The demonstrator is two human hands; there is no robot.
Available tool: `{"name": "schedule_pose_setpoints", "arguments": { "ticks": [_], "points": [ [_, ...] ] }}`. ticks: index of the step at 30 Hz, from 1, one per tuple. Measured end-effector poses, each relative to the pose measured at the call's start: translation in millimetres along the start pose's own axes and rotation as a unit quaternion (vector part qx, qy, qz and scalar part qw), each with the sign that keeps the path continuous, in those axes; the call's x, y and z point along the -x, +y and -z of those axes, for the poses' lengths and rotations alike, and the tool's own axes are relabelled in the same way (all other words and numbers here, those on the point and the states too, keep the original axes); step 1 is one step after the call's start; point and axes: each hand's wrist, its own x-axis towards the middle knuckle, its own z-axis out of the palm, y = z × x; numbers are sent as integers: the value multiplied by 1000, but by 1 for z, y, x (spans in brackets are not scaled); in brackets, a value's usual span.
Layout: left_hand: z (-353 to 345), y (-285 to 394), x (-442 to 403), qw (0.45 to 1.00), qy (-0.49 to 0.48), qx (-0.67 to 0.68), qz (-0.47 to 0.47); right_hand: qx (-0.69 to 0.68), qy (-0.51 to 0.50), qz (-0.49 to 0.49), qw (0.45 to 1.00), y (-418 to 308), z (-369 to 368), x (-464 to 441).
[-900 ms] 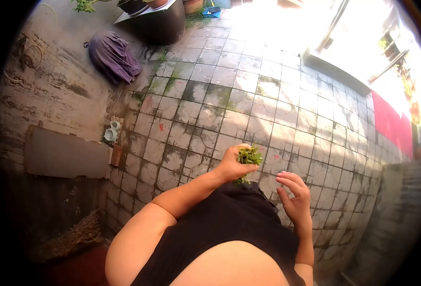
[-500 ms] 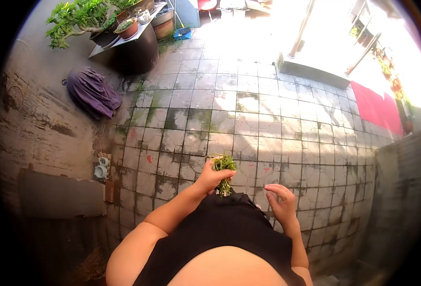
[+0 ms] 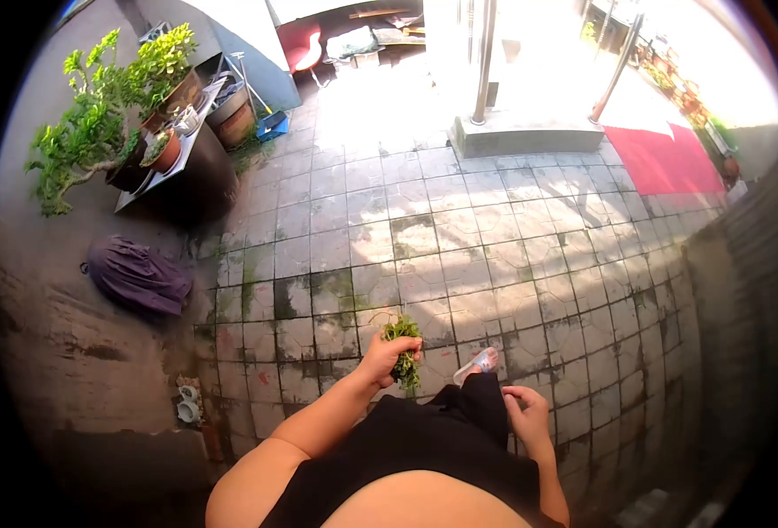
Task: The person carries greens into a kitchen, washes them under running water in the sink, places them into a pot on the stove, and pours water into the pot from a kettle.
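Note:
A bunch of green leafy stems is gripped in my left hand, its thumb and fingers wrapped round the middle. Leaves stick out above and below the grip. My right hand hangs loosely beside the black trouser leg. Its fingers are slightly bent and apart from the thumb, with nothing visible in them. One foot in a light-coloured sandal shows on the paving between the two hands.
Square paving tiles cover the yard. Potted plants stand on a dark stand at left, above a purple cloth-covered object. Ahead are a blue dustpan, a concrete step with posts and a red mat.
The view has moved forward and tilted up, and a sandalled foot has come into sight. My right hand has dropped lower beside the leg. My left hand still holds the stems.

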Motion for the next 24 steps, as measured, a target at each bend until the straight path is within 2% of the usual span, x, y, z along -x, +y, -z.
{"name": "schedule_pose_setpoints", "arguments": {
  "ticks": [2, 6, 7, 10, 13, 17, 19, 20, 23, 24],
  "points": [
    [-23, -1, -43, 1000, -18, 4, 16, -25, 26, -47, 998, 32, 25, -33],
    [-88, 12, -132, 998, 20, -42, 42, -5, 69, -94, 993, 73, 77, -130],
    [-103, 27, -158, 994, 55, -83, 36, 20, 68, -71, 995, 77, 84, -166],
    [-169, 54, -231, 996, 77, -21, 49, 33, 60, -42, 997, 63, 144, -268],
    [-230, 101, -300, 999, 20, 9, 46, 72, 55, 15, 996, 43, 202, -376],
    [-263, 158, -392, 998, 35, 36, 44, 31, 61, 71, 995, 24, 242, -516],
    [-292, 182, -436, 996, 73, 52, 18, 5, 34, 74, 997, 32, 252, -584],
    [-298, 193, -461, 995, 83, 33, 35, -11, 20, 76, 997, 42, 251, -619],
    [-302, 212, -578, 991, 111, 62, 34, 42, -8, 24, 999, 61, 266, -730],
    [-326, 229, -616, 992, 111, 64, 19, 68, -13, -2, 998, 63, 278, -765]
  ]
}}
